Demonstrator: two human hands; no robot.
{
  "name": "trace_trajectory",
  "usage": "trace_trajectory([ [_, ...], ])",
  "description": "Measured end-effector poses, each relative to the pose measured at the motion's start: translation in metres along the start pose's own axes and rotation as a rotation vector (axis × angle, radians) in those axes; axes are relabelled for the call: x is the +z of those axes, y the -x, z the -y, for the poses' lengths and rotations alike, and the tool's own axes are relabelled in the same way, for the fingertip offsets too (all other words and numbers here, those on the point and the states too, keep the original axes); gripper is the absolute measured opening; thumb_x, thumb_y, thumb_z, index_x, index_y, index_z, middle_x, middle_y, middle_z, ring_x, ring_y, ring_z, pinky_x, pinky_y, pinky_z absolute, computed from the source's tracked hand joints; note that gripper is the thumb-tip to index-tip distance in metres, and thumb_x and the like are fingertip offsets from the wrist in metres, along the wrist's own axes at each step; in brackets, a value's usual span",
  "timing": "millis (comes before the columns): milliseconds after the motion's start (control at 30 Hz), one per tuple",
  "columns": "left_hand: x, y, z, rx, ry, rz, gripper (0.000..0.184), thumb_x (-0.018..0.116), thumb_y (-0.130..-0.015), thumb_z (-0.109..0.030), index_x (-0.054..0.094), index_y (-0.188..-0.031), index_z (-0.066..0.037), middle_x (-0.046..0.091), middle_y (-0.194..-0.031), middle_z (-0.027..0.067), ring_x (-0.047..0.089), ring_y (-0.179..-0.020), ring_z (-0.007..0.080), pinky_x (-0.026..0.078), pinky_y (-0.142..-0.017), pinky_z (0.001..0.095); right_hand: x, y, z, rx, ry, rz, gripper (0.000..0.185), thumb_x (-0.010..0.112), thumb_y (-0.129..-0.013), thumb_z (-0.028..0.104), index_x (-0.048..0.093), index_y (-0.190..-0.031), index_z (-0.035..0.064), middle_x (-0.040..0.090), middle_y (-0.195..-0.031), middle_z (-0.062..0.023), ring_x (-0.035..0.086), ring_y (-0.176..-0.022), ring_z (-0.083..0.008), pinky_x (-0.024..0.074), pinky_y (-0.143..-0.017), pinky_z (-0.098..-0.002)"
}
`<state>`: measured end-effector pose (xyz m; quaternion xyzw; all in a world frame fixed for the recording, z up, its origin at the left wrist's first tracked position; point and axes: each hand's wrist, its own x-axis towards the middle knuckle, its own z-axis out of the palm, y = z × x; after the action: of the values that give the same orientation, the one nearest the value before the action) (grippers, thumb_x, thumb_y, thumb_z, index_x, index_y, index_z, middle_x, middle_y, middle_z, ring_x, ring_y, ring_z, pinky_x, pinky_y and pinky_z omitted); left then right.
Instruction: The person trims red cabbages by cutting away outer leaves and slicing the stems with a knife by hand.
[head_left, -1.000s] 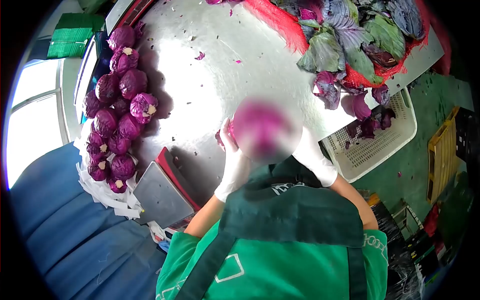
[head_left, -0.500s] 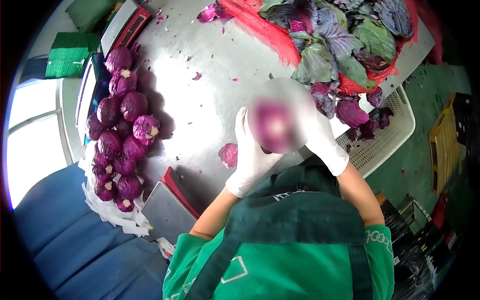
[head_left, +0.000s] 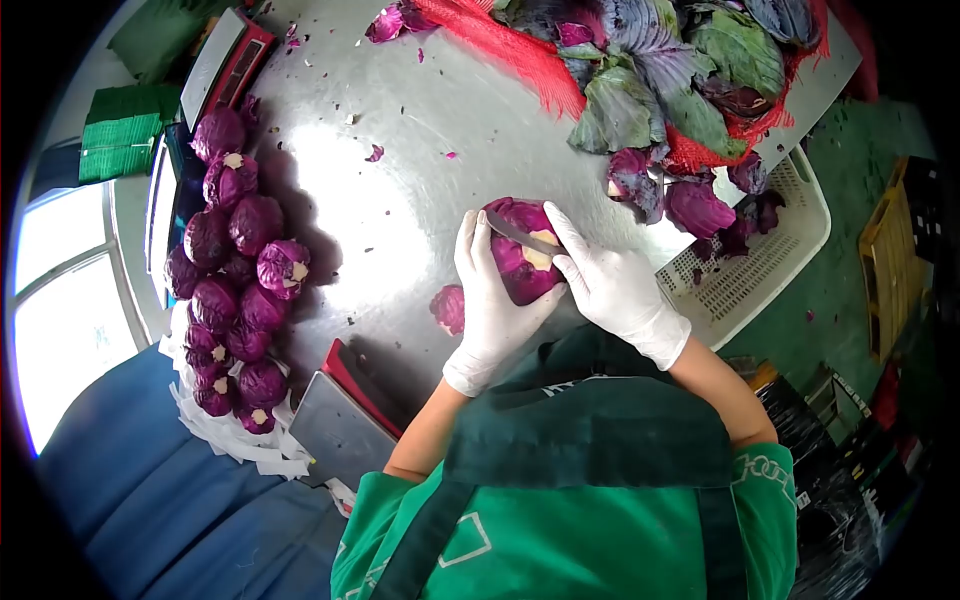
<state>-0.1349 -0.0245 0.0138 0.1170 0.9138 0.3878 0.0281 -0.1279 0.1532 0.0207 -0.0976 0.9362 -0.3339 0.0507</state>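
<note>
Both my hands wear white gloves. My left hand [head_left: 492,315] is closed around the near left side of a red cabbage [head_left: 523,283], steadying it above the metal table. In my right hand [head_left: 618,292] is a knife [head_left: 515,233], its handle mostly hidden by the fingers. The blade lies across the cabbage's pale cut stem end, and its tip points toward my left hand. A loose purple leaf piece [head_left: 448,309] rests on the table beside my left hand.
Several red cabbages [head_left: 256,224] are piled at the table's left edge. Outer leaves [head_left: 617,112] lie on red netting [head_left: 510,58] at the back right. A white perforated crate [head_left: 745,300] stands at the right. A red and grey device [head_left: 345,415] sits near my left forearm.
The cabbage and right hand were partly blurred earlier; now the knife shows plainly across the stem end. My right hand has come in leftward and lower over the cabbage. The view has shifted slightly.
</note>
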Motion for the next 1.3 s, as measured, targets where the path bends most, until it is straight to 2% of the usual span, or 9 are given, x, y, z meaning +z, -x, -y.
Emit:
trace_trajectory([
  [200, -0.005, -0.009, -0.001, 0.019, -0.05, 0.036, 0.109, 0.085, -0.065, -0.02, 0.017, -0.146, 0.005, 0.02, -0.148, 0.0309, 0.024, -0.139, 0.0477, 0.029, -0.113, 0.0515, 0.009, -0.009, 0.009, 0.06, 0.093, -0.112, 0.049, 0.052, -0.096, 0.029, 0.047, -0.139, 0.007, 0.062, -0.063, -0.0105, 0.063, -0.051, -0.0276, 0.0496, -0.044, -0.0405],
  [400, -0.01, -0.007, 0.006, -0.001, -0.012, 0.124, 0.113, 0.085, -0.065, -0.021, 0.013, -0.147, 0.005, 0.018, -0.148, 0.0323, 0.022, -0.139, 0.049, 0.028, -0.113, 0.0523, 0.004, -0.024, -0.024, -0.341, 0.294, -0.126, 0.049, 0.055, -0.094, 0.032, 0.05, -0.135, 0.0056, 0.06, -0.063, -0.0081, 0.063, -0.051, -0.0236, 0.0498, -0.044, -0.0364],
  [667, -0.005, -0.008, 0.008, -0.039, 0.012, 0.074, 0.113, 0.085, -0.066, -0.023, 0.012, -0.147, 0.006, 0.018, -0.147, 0.033, 0.022, -0.139, 0.0487, 0.027, -0.113, 0.0516, 0.002, -0.037, -0.029, -0.38, 0.279, -0.137, 0.044, 0.055, -0.093, 0.029, 0.054, -0.131, 0.0081, 0.061, -0.062, -0.0065, 0.063, -0.052, -0.023, 0.0497, -0.044, -0.0373],
  [800, -0.006, -0.009, 0.011, -0.051, 0.082, 0.036, 0.111, 0.085, -0.066, -0.022, 0.014, -0.146, 0.006, 0.019, -0.147, 0.0331, 0.023, -0.138, 0.0492, 0.026, -0.113, 0.0522, 0.007, -0.043, -0.014, -0.277, 0.197, -0.135, 0.034, 0.052, -0.096, 0.03, 0.058, -0.123, 0.0105, 0.063, -0.063, -0.0101, 0.063, -0.051, -0.0269, 0.049, -0.043, -0.0412],
  [900, 0.0, 0.004, -0.001, 0.117, -0.038, 0.028, 0.108, 0.086, -0.064, -0.02, 0.019, -0.146, 0.004, 0.021, -0.147, 0.0331, 0.022, -0.139, 0.0488, 0.025, -0.114, 0.0534, 0.01, -0.06, -0.02, 0.142, -0.023, -0.254, 0.025, 0.047, -0.1, 0.033, 0.059, -0.107, 0.0128, 0.065, -0.073, -0.0198, 0.065, -0.063, -0.0385, 0.0496, -0.049, -0.0488],
  [1100, -0.004, 0.021, 0.034, 0.124, 0.101, -0.026, 0.112, 0.087, -0.063, -0.015, 0.015, -0.147, 0.002, 0.017, -0.151, 0.0307, 0.021, -0.142, 0.0451, 0.026, -0.115, 0.0499, -0.015, -0.101, -0.079, 0.529, -0.362, -0.091, 0.046, 0.037, -0.103, 0.046, 0.055, -0.131, 0.0156, 0.067, -0.075, -0.0153, 0.067, -0.06, -0.027, 0.0518, -0.053, -0.0403],
  [1133, -0.006, 0.026, 0.038, 0.067, 0.125, -0.018, 0.114, 0.088, -0.063, -0.016, 0.013, -0.147, 0.002, 0.017, -0.151, 0.0303, 0.02, -0.143, 0.044, 0.024, -0.116, 0.0495, -0.016, -0.099, -0.082, 0.492, -0.58, -0.077, 0.053, 0.042, -0.102, 0.048, 0.043, -0.144, 0.0167, 0.062, -0.066, -0.0086, 0.063, -0.052, -0.0219, 0.0496, -0.05, -0.0373],
  [1233, -0.004, 0.034, 0.042, -0.021, 0.155, -0.033, 0.114, 0.088, -0.063, -0.016, 0.013, -0.147, 0.001, 0.016, -0.151, 0.0299, 0.019, -0.144, 0.0433, 0.023, -0.117, 0.0495, -0.008, -0.072, -0.041, 0.234, -0.263, -0.05, 0.071, 0.059, -0.094, 0.047, 0.031, -0.151, 0.0138, 0.06, -0.068, -0.0045, 0.06, -0.056, -0.0204, 0.0491, -0.055, -0.0344],
  [1300, -0.006, 0.031, 0.036, 0.008, 0.125, -0.044, 0.114, 0.089, -0.063, -0.017, 0.013, -0.147, 0.0, 0.016, -0.152, 0.0295, 0.019, -0.144, 0.0428, 0.022, -0.117, 0.0494, 0.009, -0.047, -0.029, 0.162, -0.35, 0.056, 0.069, 0.065, -0.089, 0.049, 0.044, -0.142, 0.0107, 0.064, -0.079, -0.0048, 0.065, -0.068, -0.0226, 0.0529, -0.069, -0.0345],
])
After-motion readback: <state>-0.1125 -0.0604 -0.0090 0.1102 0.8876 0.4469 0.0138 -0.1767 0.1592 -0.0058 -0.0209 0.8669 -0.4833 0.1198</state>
